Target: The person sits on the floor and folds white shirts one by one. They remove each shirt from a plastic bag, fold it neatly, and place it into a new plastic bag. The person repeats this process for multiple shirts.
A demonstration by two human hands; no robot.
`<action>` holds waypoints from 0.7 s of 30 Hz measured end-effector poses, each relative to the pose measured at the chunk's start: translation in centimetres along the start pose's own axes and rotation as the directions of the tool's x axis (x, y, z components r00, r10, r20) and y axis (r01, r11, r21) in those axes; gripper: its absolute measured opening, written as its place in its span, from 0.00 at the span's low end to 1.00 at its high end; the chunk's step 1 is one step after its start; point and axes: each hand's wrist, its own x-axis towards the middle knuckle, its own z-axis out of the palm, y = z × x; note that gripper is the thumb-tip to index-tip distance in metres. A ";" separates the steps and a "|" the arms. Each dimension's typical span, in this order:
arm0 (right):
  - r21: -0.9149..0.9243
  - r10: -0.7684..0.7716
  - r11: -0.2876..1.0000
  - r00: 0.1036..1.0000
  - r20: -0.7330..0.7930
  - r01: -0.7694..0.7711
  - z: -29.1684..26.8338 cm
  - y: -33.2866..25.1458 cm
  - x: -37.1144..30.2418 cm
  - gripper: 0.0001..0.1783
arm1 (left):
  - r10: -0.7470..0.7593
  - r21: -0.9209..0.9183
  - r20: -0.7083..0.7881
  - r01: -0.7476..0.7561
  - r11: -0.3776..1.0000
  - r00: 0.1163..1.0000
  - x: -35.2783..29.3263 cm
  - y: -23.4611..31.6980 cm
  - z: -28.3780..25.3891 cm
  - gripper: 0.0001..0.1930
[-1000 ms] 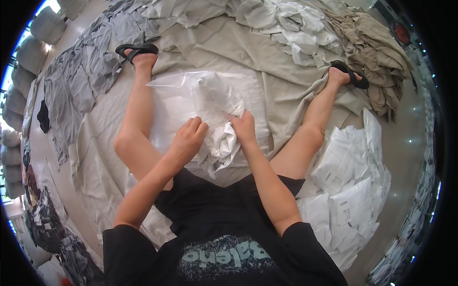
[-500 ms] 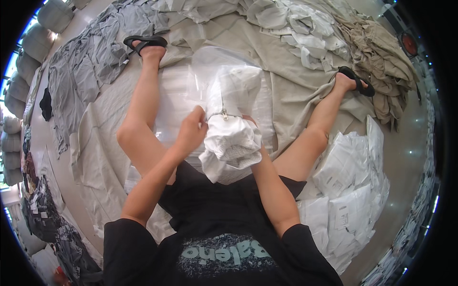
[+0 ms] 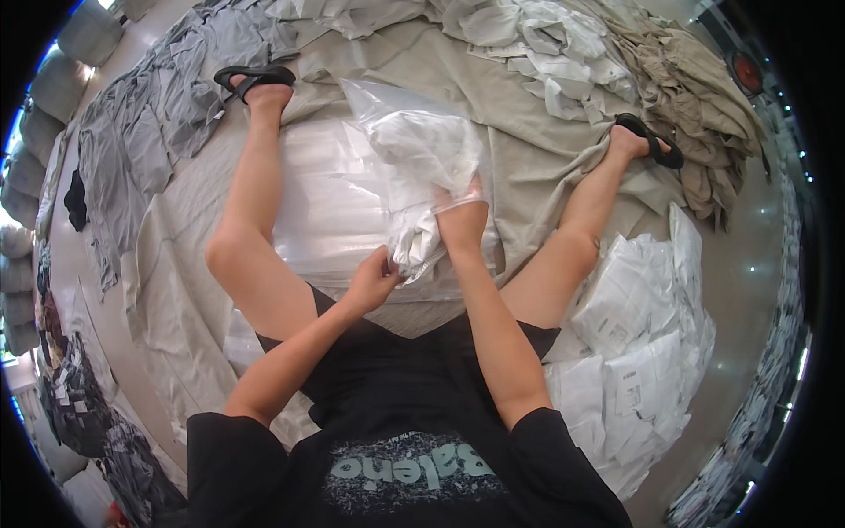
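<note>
Pinching the edge of the clear bag [image 3: 365, 99] with the left hand [image 3: 374, 280]; reaching inside with the right hand [image 3: 462, 227], cannot tell whether gripping the white garment [image 3: 418, 141] bunched mostly inside, above the plastic-covered stack [image 3: 324, 211].

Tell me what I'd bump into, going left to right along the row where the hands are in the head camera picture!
Left knee → left hand → white cloth → right hand → right knee → white packets.
</note>
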 end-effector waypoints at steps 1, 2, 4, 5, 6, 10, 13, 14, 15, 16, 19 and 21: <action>-0.124 0.013 0.992 0.998 0.053 -0.006 -0.1 -1.4 0.1 0.51 | 0.060 0.092 -0.112 -0.050 0.995 0.992 0.4 0.7 -0.3 0.12; -0.245 0.030 0.969 0.994 0.106 -0.004 -0.3 -2.9 0.2 0.55 | 0.127 0.189 -0.218 -0.086 0.978 0.968 1.5 1.6 -0.9 0.14; -0.278 -0.287 0.906 0.946 0.150 0.319 0.4 -2.1 0.7 0.64 | 0.296 0.302 -0.336 -0.195 0.933 0.894 3.3 4.1 -1.5 0.19; -0.309 -0.281 0.890 0.936 0.212 0.337 0.6 -0.4 1.1 0.63 | 0.289 0.385 -0.277 -0.169 0.907 0.917 4.0 5.0 -1.7 0.20; -0.333 -0.274 0.871 0.919 0.282 0.362 0.8 0.6 1.4 0.63 | 0.274 0.466 -0.228 -0.142 0.873 0.934 4.5 5.6 -2.1 0.20; -0.397 -0.406 0.758 0.851 0.333 0.517 -0.3 4.2 2.8 0.40 | 0.377 0.695 -0.070 -0.226 0.683 0.924 5.1 5.2 -2.4 0.16; -0.563 -0.493 0.580 0.804 0.332 0.588 -2.1 7.9 3.8 0.31 | 0.340 0.755 0.015 -0.233 0.613 0.940 4.5 5.1 -0.7 0.13; -0.650 -0.475 0.486 0.801 0.366 0.585 -2.4 9.5 4.4 0.32 | 0.310 0.758 0.033 -0.226 0.612 0.950 4.3 5.2 0.1 0.12; -0.714 -0.457 0.386 0.793 0.403 0.585 -2.5 9.0 4.6 0.32 | 0.318 0.751 0.012 -0.218 0.623 0.948 4.0 5.7 0.5 0.11; -0.725 -0.461 0.400 0.807 0.370 0.561 -2.5 8.5 4.3 0.33 | 0.326 0.744 -0.009 -0.211 0.634 0.946 3.8 6.4 1.1 0.11; -0.705 -0.534 0.395 0.772 0.345 0.589 -2.7 3.6 1.5 0.32 | 0.353 0.725 -0.060 -0.202 0.658 0.934 3.2 6.9 2.1 0.09; -0.750 -0.372 0.198 0.756 0.538 0.631 -2.5 1.5 0.3 0.34 | 0.408 0.732 -0.026 -0.260 0.630 0.913 3.1 7.2 2.3 0.09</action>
